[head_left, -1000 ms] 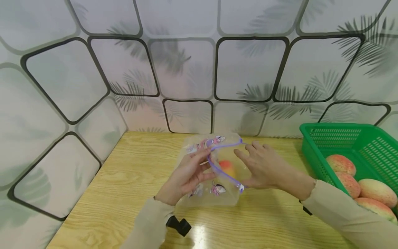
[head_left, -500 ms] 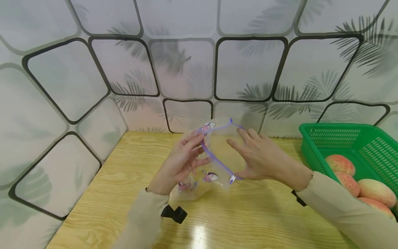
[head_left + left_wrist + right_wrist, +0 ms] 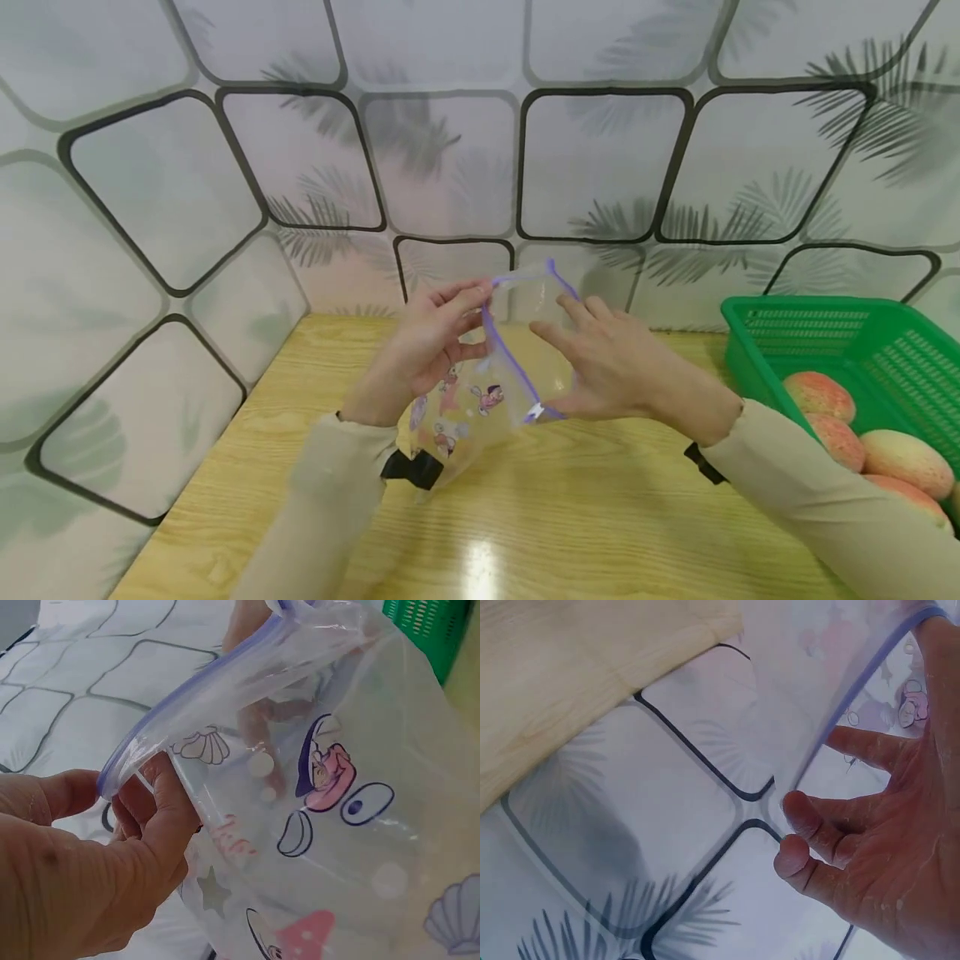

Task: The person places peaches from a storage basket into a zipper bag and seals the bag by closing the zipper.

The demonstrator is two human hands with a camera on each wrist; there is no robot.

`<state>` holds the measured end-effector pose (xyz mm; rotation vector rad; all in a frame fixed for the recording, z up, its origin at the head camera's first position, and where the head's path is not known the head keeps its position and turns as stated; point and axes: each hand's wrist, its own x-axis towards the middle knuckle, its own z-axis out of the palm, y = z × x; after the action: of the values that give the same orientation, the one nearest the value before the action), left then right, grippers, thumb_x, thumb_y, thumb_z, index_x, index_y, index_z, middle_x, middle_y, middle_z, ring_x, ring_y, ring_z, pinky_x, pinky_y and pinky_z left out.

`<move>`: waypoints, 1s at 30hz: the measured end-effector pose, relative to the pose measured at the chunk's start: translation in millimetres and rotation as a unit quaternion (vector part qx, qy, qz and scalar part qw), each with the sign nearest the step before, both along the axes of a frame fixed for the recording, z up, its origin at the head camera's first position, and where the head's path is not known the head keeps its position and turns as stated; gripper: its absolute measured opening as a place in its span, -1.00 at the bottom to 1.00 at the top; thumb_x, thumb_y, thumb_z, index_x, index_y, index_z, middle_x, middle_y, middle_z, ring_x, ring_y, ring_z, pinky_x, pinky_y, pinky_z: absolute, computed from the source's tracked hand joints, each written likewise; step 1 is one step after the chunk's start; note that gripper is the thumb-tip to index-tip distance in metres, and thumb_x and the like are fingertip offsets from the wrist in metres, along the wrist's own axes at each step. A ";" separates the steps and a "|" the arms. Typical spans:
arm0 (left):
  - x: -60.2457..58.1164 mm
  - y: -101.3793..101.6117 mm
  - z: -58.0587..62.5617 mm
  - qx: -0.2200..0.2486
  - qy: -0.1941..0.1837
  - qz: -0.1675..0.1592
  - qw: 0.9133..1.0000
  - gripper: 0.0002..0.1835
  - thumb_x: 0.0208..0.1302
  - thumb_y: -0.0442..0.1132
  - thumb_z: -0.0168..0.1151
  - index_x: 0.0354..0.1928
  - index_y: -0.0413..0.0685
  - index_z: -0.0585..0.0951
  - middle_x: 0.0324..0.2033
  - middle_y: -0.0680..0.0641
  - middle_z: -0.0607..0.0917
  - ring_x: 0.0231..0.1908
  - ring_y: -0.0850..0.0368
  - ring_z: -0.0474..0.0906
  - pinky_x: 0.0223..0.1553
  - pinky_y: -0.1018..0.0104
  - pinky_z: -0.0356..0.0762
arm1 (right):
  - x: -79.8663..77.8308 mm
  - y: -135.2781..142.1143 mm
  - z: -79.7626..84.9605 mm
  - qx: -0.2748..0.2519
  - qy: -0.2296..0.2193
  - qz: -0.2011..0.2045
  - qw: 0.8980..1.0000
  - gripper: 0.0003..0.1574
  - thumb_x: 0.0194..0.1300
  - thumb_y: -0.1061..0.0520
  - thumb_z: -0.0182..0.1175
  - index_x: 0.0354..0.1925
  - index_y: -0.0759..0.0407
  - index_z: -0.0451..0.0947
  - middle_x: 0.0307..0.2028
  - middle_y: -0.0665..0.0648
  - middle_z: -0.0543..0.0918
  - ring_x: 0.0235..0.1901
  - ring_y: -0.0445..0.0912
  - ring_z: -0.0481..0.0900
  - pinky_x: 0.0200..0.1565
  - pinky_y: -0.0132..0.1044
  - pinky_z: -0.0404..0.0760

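My left hand [image 3: 427, 342] pinches the purple zip edge of a clear zip bag [image 3: 480, 417] printed with pink cartoon figures. In the left wrist view the thumb and fingers grip the edge of the bag [image 3: 352, 855] near its zip strip. My right hand [image 3: 607, 358] is spread at the bag's mouth, thumb beside the white slider [image 3: 534, 412] and fingers reaching to the far edge. In the right wrist view the purple strip [image 3: 862, 682] passes by the right hand's fingers [image 3: 814, 877]. The bag's mouth gapes towards the right, its lower end slanting down to the left.
At the right stands a green plastic basket [image 3: 757, 367] with several red-and-yellow mangoes [image 3: 907, 462]. The wooden table [image 3: 622, 525] meets a patterned wall covering [image 3: 450, 167] at its back and left. Black wrist straps show on both sleeves.
Both hands have lifted the bag's mouth up and to the left, and the bag now hangs tilted. The mango seen through its mouth a second ago is out of sight there.
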<state>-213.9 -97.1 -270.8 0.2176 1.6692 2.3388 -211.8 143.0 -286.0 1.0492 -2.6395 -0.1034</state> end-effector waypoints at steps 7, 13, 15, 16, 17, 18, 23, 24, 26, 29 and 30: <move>9.2 24.0 -49.0 -0.038 -0.054 -0.016 0.998 -0.82 0.55 -0.27 0.09 0.04 -0.18 0.56 -0.35 0.10 0.60 -0.32 0.27 0.57 -0.41 0.42 0.69 | 10.6 20.4 -23.6 0.049 -0.021 -0.012 0.998 0.21 -0.16 -0.61 0.43 0.33 0.01 0.51 0.32 0.46 0.46 0.10 0.30 0.59 -0.12 0.15 0.73; 16.9 41.8 -84.8 -0.044 -0.084 -0.036 0.995 -0.78 0.55 -0.27 0.10 0.10 -0.22 0.55 -0.34 0.08 0.63 -0.31 0.25 0.61 -0.37 0.39 0.73 | 17.3 39.3 -42.4 0.085 -0.052 -0.021 0.995 0.22 -0.16 -0.66 0.41 0.32 -0.03 0.52 0.32 0.44 0.47 0.12 0.29 0.59 -0.13 0.18 0.73; 17.2 44.3 -91.6 -0.048 -0.088 -0.034 0.994 -0.76 0.55 -0.27 0.11 0.12 -0.24 0.56 -0.34 0.08 0.63 -0.29 0.23 0.61 -0.34 0.37 0.74 | 17.5 43.4 -46.3 0.091 -0.058 -0.021 0.994 0.20 -0.10 -0.71 0.33 0.31 -0.04 0.52 0.30 0.41 0.50 0.06 0.25 0.59 -0.17 0.16 0.73; 17.1 45.0 -93.8 -0.051 -0.089 -0.032 0.994 -0.75 0.54 -0.27 0.12 0.12 -0.25 0.56 -0.33 0.07 0.63 -0.28 0.22 0.61 -0.32 0.35 0.75 | 17.7 45.3 -47.5 0.089 -0.059 -0.019 0.994 0.18 -0.07 -0.72 0.29 0.31 -0.05 0.53 0.30 0.39 0.51 0.02 0.23 0.59 -0.20 0.14 0.73; 16.8 45.4 -95.4 -0.054 -0.092 -0.033 0.994 -0.75 0.54 -0.27 0.12 0.13 -0.25 0.56 -0.32 0.07 0.63 -0.26 0.21 0.61 -0.30 0.33 0.76 | 17.9 47.2 -48.0 0.087 -0.061 -0.015 0.994 0.16 -0.04 -0.73 0.26 0.30 -0.04 0.54 0.29 0.38 0.52 -0.01 0.22 0.59 -0.20 0.13 0.72; 16.8 45.4 -95.9 -0.058 -0.091 -0.035 0.994 -0.73 0.54 -0.27 0.13 0.14 -0.26 0.56 -0.31 0.06 0.63 -0.24 0.21 0.62 -0.26 0.30 0.77 | 18.0 49.2 -47.7 0.084 -0.063 -0.013 0.994 0.14 0.00 -0.73 0.23 0.29 -0.04 0.55 0.28 0.36 0.53 -0.02 0.21 0.58 -0.20 0.13 0.72; 15.4 43.5 -92.0 -0.069 -0.093 -0.049 0.992 -0.66 0.49 -0.24 0.21 0.21 -0.21 0.55 -0.21 0.03 0.64 -0.17 0.17 0.64 -0.12 0.19 0.79 | 20.2 58.9 -39.4 0.058 -0.072 0.010 0.996 -0.05 0.14 -0.58 0.28 0.26 -0.03 0.58 0.25 0.30 0.57 0.02 0.22 0.59 -0.09 0.20 0.68; 15.3 42.9 -90.2 -0.070 -0.092 -0.052 0.992 -0.65 0.48 -0.24 0.22 0.22 -0.20 0.55 -0.19 0.02 0.63 -0.16 0.17 0.64 -0.12 0.20 0.78 | 20.7 60.9 -36.9 0.054 -0.071 0.015 0.996 -0.10 0.16 -0.53 0.30 0.26 -0.03 0.58 0.24 0.29 0.58 0.03 0.22 0.59 -0.07 0.21 0.68; 15.1 41.3 -88.1 -0.072 -0.090 -0.058 0.992 -0.64 0.47 -0.23 0.23 0.22 -0.19 0.54 -0.16 0.02 0.62 -0.16 0.17 0.63 -0.14 0.23 0.78 | 21.6 64.9 -32.5 0.048 -0.064 0.020 0.997 -0.18 0.19 -0.43 0.33 0.25 -0.04 0.59 0.23 0.26 0.60 0.04 0.22 0.61 -0.07 0.20 0.69; 15.7 39.5 -86.8 -0.071 -0.087 -0.060 0.992 -0.63 0.47 -0.23 0.24 0.23 -0.18 0.53 -0.16 0.01 0.62 -0.17 0.17 0.64 -0.19 0.26 0.78 | 22.2 71.6 -25.9 0.039 -0.042 0.024 0.998 -0.26 0.19 -0.34 0.37 0.24 -0.03 0.60 0.20 0.23 0.63 0.06 0.22 0.63 -0.08 0.19 0.71; 15.9 39.1 -86.7 -0.071 -0.085 -0.061 0.992 -0.63 0.47 -0.23 0.24 0.24 -0.18 0.53 -0.16 0.01 0.62 -0.17 0.18 0.64 -0.20 0.27 0.78 | 22.4 74.1 -23.8 0.036 -0.034 0.024 0.998 -0.27 0.19 -0.31 0.38 0.23 -0.03 0.60 0.20 0.23 0.63 0.07 0.22 0.63 -0.07 0.19 0.71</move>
<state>-198.0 -58.1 -357.5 0.0857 1.6799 2.0789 -189.4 217.1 -309.8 1.1594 -2.6870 -0.1545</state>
